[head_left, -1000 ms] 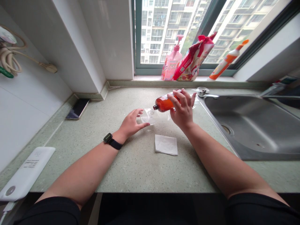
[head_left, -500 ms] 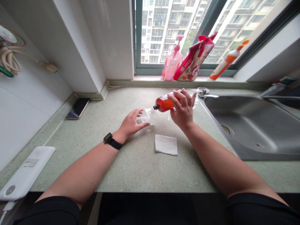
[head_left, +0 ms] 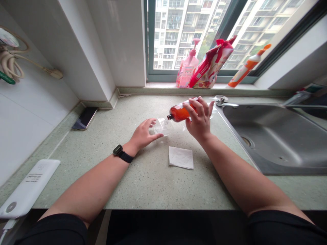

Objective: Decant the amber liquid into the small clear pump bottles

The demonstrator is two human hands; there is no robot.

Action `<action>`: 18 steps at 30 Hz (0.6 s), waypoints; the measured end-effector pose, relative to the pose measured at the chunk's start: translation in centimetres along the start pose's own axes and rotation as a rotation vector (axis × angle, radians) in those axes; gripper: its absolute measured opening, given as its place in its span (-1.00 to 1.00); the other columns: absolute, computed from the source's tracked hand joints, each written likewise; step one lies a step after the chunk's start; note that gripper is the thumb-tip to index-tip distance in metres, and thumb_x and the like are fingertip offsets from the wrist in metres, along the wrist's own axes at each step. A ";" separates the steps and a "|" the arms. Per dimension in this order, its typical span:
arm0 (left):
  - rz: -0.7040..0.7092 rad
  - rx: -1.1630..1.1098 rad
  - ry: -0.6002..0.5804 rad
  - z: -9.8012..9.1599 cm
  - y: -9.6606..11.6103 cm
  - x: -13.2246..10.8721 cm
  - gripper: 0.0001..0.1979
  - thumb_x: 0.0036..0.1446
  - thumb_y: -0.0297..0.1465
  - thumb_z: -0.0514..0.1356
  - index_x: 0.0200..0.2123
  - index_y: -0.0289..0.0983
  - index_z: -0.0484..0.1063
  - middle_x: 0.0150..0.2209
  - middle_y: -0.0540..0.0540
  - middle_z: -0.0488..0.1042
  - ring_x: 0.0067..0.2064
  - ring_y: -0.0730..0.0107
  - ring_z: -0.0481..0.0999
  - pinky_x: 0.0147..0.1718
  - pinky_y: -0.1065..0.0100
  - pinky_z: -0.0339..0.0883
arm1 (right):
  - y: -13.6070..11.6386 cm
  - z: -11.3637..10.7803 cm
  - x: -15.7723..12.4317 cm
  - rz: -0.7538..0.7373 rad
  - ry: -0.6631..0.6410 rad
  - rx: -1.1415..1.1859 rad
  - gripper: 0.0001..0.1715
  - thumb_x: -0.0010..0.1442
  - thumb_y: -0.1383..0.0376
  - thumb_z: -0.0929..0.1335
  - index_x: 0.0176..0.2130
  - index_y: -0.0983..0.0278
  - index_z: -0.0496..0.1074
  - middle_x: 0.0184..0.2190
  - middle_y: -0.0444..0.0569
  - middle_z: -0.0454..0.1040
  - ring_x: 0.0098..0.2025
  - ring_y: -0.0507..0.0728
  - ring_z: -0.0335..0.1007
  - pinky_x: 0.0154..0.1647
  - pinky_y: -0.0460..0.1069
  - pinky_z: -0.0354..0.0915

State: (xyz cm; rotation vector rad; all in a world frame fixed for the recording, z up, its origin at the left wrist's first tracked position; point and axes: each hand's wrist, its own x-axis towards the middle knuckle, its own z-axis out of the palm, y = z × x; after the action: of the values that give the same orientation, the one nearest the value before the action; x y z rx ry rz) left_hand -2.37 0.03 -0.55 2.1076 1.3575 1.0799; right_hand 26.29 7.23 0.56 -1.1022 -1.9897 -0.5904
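My right hand [head_left: 199, 117] grips a small bottle of orange liquid [head_left: 178, 113], tipped on its side with its open neck pointing left. The neck hangs just above a clear glass [head_left: 162, 126] that stands on the green speckled counter [head_left: 143, 177]. My left hand [head_left: 142, 135] curls around the left side of that glass, fingers touching it. A black watch sits on my left wrist. A folded white napkin [head_left: 181, 157] lies on the counter just in front of both hands.
A steel sink [head_left: 270, 136] fills the right side. On the window sill stand a pink pump bottle [head_left: 187, 68], a red pouch [head_left: 211, 64] and an orange bottle [head_left: 245, 68]. A phone [head_left: 84, 118] lies at the back left, a white power bank [head_left: 28, 189] at the near left edge.
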 end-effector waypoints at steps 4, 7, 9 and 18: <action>0.001 -0.006 -0.005 0.0 0.1 0.0 -0.32 0.16 -0.03 0.48 0.21 -0.19 0.38 0.12 -0.22 0.58 0.07 0.06 0.64 0.09 -0.01 0.57 | -0.1 -0.1 0.0 -0.007 0.010 -0.018 -0.09 0.21 0.49 0.34 0.42 -0.09 0.20 0.35 -0.01 0.37 0.51 0.44 0.11 0.52 0.63 -0.20; -0.006 -0.008 -0.008 -0.1 0.2 0.0 -0.32 0.15 -0.04 0.49 0.21 -0.19 0.38 0.12 -0.22 0.58 0.08 0.06 0.65 0.10 -0.01 0.57 | -0.1 -0.1 0.0 -0.002 -0.005 -0.025 -0.09 0.21 0.49 0.34 0.42 -0.08 0.20 0.36 0.01 0.36 0.52 0.45 0.10 0.52 0.63 -0.19; -0.012 -0.008 -0.010 -0.1 0.3 0.0 -0.32 0.15 -0.05 0.50 0.21 -0.18 0.38 0.12 -0.22 0.58 0.07 0.06 0.65 0.10 -0.01 0.56 | 0.0 0.0 0.0 -0.005 -0.011 -0.016 -0.09 0.21 0.48 0.34 0.42 -0.08 0.20 0.37 0.01 0.35 0.52 0.45 0.08 0.52 0.64 -0.20; -0.020 -0.018 -0.024 -0.1 0.3 0.0 -0.32 0.15 -0.03 0.49 0.21 -0.17 0.37 0.13 -0.22 0.58 0.09 0.06 0.64 0.11 -0.03 0.56 | -0.2 -0.2 0.2 0.020 -0.034 -0.018 -0.08 0.24 0.46 0.32 0.44 -0.14 0.17 0.36 -0.02 0.36 0.52 0.47 0.09 0.51 0.66 -0.23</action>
State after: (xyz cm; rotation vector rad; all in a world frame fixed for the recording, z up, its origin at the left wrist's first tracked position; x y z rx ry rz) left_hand -2.33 -0.12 -0.28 2.0827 1.3506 1.0520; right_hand 26.19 7.07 0.81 -1.1485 -2.0038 -0.5843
